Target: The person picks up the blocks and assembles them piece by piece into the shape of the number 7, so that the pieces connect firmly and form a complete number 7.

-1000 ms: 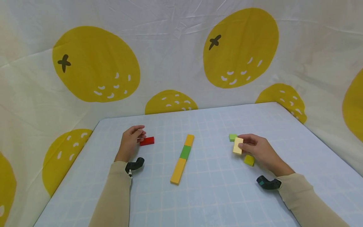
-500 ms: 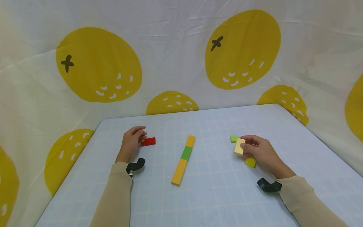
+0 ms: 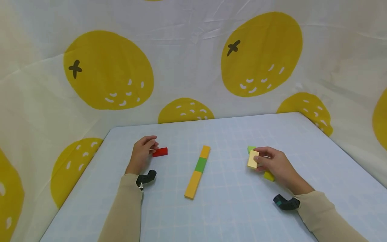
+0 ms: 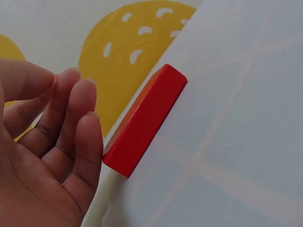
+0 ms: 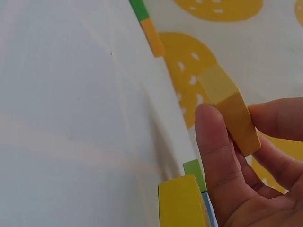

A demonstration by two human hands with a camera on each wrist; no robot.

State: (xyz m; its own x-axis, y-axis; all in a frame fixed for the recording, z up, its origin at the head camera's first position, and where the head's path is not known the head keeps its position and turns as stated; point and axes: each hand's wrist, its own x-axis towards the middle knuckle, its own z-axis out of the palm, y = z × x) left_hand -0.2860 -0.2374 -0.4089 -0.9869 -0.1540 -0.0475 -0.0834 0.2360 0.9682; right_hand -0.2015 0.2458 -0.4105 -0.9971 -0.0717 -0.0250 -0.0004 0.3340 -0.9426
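Between thumb and fingers, my right hand [image 3: 276,164] pinches a pale yellow block [image 3: 252,159], raised off the table and tilted in the right wrist view [image 5: 229,106]. Below that hand lie a yellow block [image 3: 268,176] and a light green block [image 3: 250,149], both partly hidden in the head view. On the left, my left hand [image 3: 142,153] has loosely bent fingers and holds nothing. Right beside its little finger lies a red block [image 4: 146,124]; whether they touch I cannot tell.
A slanting row in mid-table has an orange block [image 3: 205,152], a green block [image 3: 201,164] and a longer orange block [image 3: 193,185]. A blue block [image 5: 208,209] shows partly behind the yellow one. A fruit-print cloth [image 3: 187,67] hangs behind the table.
The pale yellow block, still in my right hand, has moved slightly lower, and the hand now covers more of the light green and yellow blocks. My left hand stays by the red block.
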